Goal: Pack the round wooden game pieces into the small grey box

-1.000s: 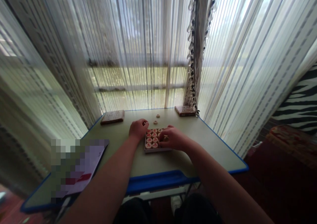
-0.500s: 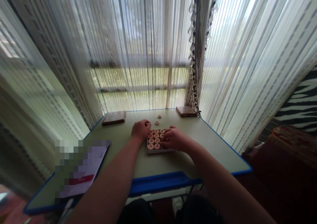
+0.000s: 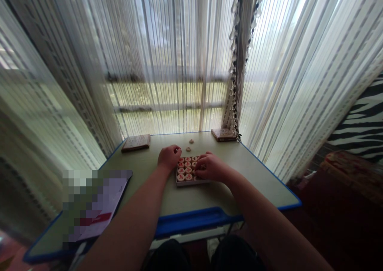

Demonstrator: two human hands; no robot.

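A shallow box [image 3: 191, 183] holds rows of round wooden pieces [image 3: 188, 170] with red characters. Over the box's right part is my right hand [image 3: 211, 167], its fingers curled down on the pieces; a pale piece shows partly between them, and the right columns are hidden. My left hand [image 3: 168, 157] rests at the box's upper left corner with its fingers curled in; something small may be at its fingertips, too small to name. Beyond the box, two loose round pieces, a nearer one [image 3: 188, 149] and a farther one [image 3: 191, 141], lie on the table.
The pale table [image 3: 254, 183] has a blue edge. A flat brown box [image 3: 136, 142] lies at its back left, another [image 3: 223, 134] at its back right. A partly pixelated tablet-like object [image 3: 104, 207] is at the left. Sheer curtains hang behind.
The view has shifted slightly. My right hand's fingers have moved a little over the right part of the box; my left hand stays at the corner.
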